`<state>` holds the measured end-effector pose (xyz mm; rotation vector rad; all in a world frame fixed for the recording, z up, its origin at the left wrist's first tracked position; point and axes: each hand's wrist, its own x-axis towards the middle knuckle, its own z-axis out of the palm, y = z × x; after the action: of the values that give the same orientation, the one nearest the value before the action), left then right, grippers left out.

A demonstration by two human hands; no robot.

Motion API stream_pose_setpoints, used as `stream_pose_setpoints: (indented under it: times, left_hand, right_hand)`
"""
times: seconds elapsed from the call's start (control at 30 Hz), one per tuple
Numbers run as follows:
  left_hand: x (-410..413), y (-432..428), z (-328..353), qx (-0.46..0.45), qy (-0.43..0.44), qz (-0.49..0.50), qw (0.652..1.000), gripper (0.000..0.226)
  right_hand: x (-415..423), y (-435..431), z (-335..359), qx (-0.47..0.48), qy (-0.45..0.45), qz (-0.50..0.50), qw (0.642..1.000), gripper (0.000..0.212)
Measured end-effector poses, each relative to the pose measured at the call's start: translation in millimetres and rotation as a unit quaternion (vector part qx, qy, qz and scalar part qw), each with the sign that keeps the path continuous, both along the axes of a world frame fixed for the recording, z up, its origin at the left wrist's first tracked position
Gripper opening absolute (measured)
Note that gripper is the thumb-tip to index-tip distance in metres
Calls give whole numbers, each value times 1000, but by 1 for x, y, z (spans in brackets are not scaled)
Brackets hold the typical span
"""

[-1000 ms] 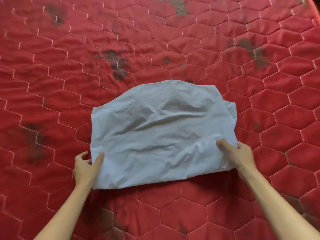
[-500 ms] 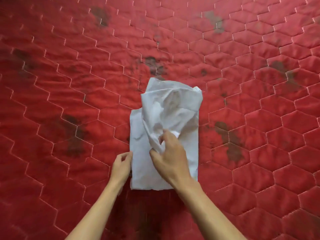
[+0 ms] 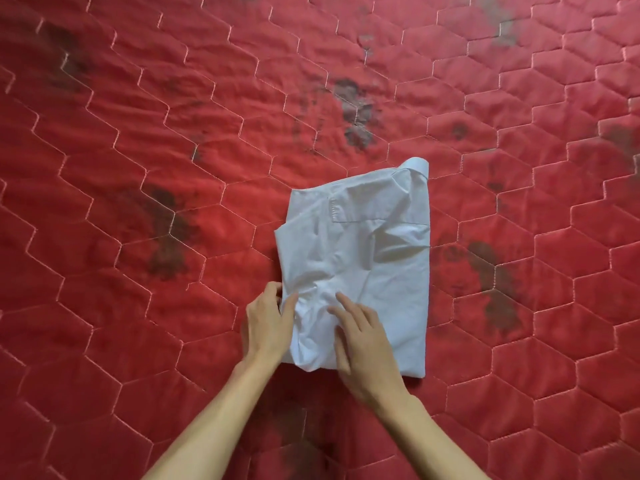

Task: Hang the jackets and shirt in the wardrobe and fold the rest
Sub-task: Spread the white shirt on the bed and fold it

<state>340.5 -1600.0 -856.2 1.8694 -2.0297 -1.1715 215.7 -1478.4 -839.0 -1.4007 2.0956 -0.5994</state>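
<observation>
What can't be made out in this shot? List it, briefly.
Head view, the only view:
White garment: inner layers and sleeves are hidden under its own top fold.
Red quilted mattress: its borders are cut off by every frame edge.
Forearms: elbows are cut off by the bottom edge.
The wardrobe and other clothes: outside the frame.

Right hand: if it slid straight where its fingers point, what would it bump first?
The right hand rests on the folded white fabric garment; straight ahead are its raised wrinkles first, then probably the bare red quilted mattress.
</observation>
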Motion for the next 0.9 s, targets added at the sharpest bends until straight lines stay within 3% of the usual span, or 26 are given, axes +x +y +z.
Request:
stream_pose_setpoints:
  times: [0.07,0.2,0.37,0.53,0.63,0.7,0.8,0.83,0.9]
  left_hand:
    - [-9,-4,0,-73,-56,-20,996,21]
    - [-17,-20,-5,-116,-29,19,993,25]
    - [-15,-38,-5,-132,-2,101,986,23]
    - [-41,-57,-2,-143,-35,-9,989,42]
    - [-48,-60,-5,-204,-94,-96,970,23]
    - [-48,-63,-3,-235,-78,-112,962,8]
    - [-48,-78,11,-167,55,-32,984,6]
    - [-49,-84,17,-96,120,27,988,7]
    - [-51,-91,26,69,227,127,963,10]
  right_hand:
    - [-14,-16,-3,-12,55,-33,998,47]
    - [-39,-38,-14,40,99,-36,994,72]
    - [-54,-19,-45,105,117,8,987,71]
    - [-56,-13,-58,113,160,34,980,68]
    - [-58,-12,-56,113,165,33,979,69]
    - [-58,-12,-54,112,167,29,979,69]
    - [-58,-14,-53,112,166,23,980,69]
    - [-58,-14,-54,113,168,22,979,69]
    - [-58,-14,-55,113,170,18,979,70]
